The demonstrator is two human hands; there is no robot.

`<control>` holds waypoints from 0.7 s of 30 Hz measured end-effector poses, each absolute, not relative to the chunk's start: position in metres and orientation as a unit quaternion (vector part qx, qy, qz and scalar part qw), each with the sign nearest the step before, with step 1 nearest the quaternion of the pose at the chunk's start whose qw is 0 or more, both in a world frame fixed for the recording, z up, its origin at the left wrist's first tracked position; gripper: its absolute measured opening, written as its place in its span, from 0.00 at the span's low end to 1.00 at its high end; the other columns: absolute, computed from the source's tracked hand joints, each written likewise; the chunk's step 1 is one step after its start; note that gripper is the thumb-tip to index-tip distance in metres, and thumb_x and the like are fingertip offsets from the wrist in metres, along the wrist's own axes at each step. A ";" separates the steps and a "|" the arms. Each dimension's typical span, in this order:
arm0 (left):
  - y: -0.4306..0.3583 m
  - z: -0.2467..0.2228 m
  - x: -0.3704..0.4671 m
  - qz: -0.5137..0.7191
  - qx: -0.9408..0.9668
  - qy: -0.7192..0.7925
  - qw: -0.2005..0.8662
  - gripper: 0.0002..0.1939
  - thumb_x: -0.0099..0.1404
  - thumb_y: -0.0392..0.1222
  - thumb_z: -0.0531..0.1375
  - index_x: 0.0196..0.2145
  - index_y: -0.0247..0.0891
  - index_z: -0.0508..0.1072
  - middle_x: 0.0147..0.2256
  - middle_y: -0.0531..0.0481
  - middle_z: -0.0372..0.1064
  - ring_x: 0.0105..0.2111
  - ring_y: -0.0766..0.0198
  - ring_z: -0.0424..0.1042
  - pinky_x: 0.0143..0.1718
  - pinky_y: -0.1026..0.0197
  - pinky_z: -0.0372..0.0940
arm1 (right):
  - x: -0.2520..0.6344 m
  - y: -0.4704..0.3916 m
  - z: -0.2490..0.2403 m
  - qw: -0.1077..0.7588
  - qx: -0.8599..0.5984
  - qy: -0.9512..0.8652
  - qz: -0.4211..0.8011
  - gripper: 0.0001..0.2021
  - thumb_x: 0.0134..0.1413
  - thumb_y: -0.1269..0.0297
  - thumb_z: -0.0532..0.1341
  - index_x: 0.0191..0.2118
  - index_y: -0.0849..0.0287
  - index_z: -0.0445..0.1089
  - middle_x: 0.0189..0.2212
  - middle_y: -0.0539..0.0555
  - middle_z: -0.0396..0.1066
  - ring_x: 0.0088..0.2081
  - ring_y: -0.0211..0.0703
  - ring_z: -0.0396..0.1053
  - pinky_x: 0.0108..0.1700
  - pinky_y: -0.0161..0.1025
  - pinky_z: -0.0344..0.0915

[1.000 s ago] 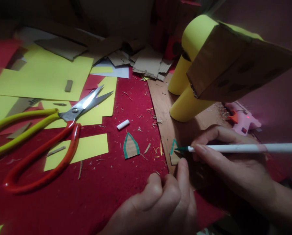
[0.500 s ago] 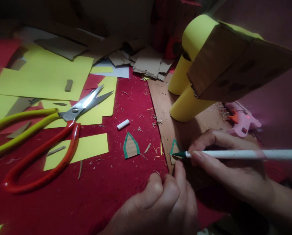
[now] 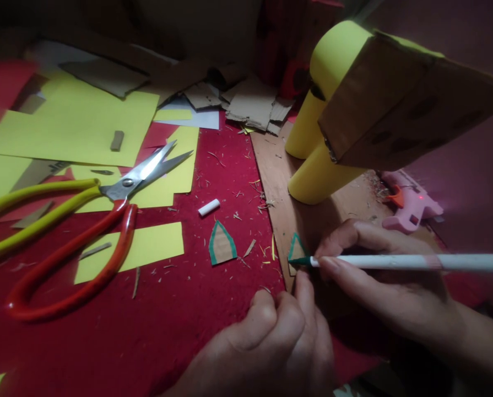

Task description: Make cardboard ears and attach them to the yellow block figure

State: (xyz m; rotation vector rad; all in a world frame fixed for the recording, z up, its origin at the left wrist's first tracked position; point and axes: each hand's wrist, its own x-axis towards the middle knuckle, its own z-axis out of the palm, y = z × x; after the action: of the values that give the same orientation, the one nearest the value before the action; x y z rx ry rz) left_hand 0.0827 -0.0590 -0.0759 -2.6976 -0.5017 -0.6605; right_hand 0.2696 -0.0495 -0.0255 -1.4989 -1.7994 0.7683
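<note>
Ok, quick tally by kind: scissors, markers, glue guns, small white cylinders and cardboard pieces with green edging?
Scissors: 1
Green-tipped marker: 1, in the right hand
Pink glue gun: 1
Small white cylinder: 1
Green-edged cardboard pieces: 2, one of them at the marker's tip
Total: 6

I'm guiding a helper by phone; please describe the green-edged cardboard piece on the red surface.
Find the big scissors on the left. To their right, just below a white cylinder, lies a small pointed cardboard piece. Unlike its neighbour under the marker, it lies on the red surface.
</note>
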 end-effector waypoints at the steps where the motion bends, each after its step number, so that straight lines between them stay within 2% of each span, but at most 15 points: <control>1: -0.059 -0.076 0.083 -0.237 -0.943 -0.170 0.160 0.14 0.66 0.43 0.52 0.44 0.33 0.71 0.44 0.43 0.73 0.41 0.58 0.65 0.41 0.55 0.56 | 0.270 -0.049 -0.026 0.330 -0.572 -0.688 0.300 0.05 0.51 0.69 0.60 0.27 0.55 0.68 0.20 0.46 0.72 0.19 0.32 0.68 0.18 0.24 0.64; 7: -0.060 -0.077 0.083 -0.243 -0.940 -0.176 0.161 0.14 0.67 0.41 0.50 0.43 0.34 0.72 0.44 0.43 0.73 0.40 0.58 0.65 0.41 0.55 0.56 | 0.269 -0.047 -0.025 0.335 -0.583 -0.688 0.273 0.05 0.50 0.68 0.61 0.25 0.53 0.67 0.18 0.44 0.71 0.17 0.31 0.67 0.16 0.23 0.63; 12: -0.060 -0.075 0.084 -0.234 -0.941 -0.189 0.156 0.14 0.67 0.42 0.50 0.43 0.35 0.72 0.45 0.44 0.73 0.41 0.58 0.65 0.41 0.55 0.56 | 0.267 -0.046 -0.024 0.341 -0.586 -0.698 0.230 0.05 0.49 0.70 0.62 0.26 0.51 0.69 0.20 0.43 0.72 0.19 0.29 0.69 0.19 0.21 0.64; 21: -0.060 -0.074 0.083 -0.224 -0.945 -0.180 0.159 0.15 0.68 0.43 0.50 0.44 0.35 0.72 0.45 0.44 0.73 0.41 0.59 0.64 0.41 0.55 0.56 | 0.270 -0.047 -0.025 0.329 -0.584 -0.691 0.269 0.05 0.49 0.68 0.61 0.25 0.52 0.68 0.18 0.44 0.72 0.17 0.32 0.67 0.16 0.24 0.63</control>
State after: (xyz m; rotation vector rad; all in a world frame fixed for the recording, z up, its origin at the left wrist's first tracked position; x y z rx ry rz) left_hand 0.0827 -0.0600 -0.0736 -2.7009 -0.5157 -0.6397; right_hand 0.2701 -0.0467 -0.0246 -1.5276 -1.8092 0.7045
